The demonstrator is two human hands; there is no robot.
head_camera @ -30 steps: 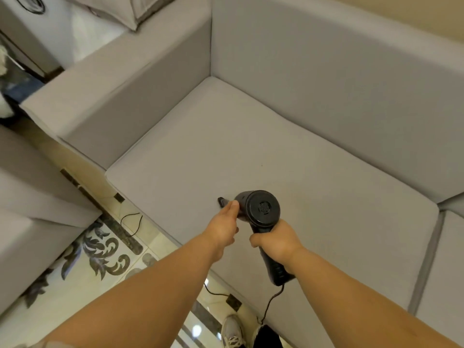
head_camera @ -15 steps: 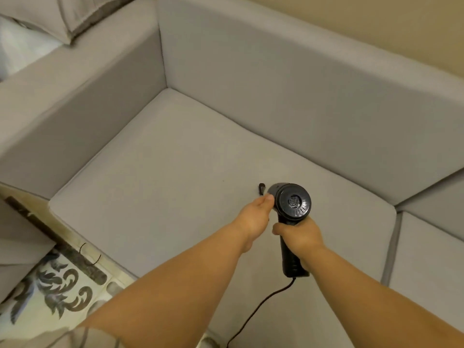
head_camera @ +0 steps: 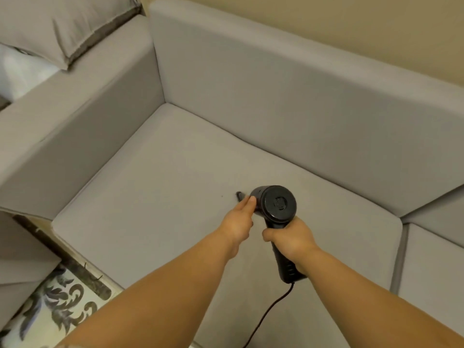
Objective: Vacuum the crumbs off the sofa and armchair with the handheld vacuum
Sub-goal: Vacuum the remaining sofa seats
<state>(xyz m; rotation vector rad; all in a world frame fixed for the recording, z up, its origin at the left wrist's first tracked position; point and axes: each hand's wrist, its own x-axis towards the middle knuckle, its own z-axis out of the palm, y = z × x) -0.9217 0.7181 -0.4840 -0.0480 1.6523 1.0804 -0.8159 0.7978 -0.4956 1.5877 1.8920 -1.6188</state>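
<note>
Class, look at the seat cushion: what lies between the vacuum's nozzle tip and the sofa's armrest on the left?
In the head view, only bare grey seat cushion lies between the nozzle tip and the armrest, apart from one tiny dark speck.

Soft, even light; warped edges
</note>
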